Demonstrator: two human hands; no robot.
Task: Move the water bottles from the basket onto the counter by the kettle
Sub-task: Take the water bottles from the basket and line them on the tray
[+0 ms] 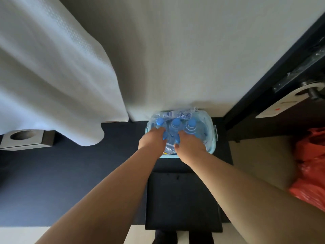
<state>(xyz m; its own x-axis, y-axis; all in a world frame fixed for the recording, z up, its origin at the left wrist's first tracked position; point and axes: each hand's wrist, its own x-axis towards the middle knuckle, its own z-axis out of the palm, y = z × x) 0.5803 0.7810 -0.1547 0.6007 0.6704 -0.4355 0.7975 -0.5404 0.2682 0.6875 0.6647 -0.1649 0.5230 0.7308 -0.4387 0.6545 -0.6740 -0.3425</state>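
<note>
- Fingers (162, 132): both hands curled down among the bottles (175, 126); whether clenched on one, cannot tell.
- Left hand (152, 140), right hand (190, 144): equally near.
- Bottles: upright, caps up, directly under the fingers, in the basket (213, 138).
- Basket: on the floor against the wall (175, 59).
- Surroundings: curtain (52, 76) left, red bag (311, 164) right; no kettle visible.

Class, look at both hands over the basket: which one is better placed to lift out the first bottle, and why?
Probably the left hand: its fingers already curl around a blue-capped bottle at the basket's left side. The right hand rests lower on the plastic wrap, its grip unclear.
</note>
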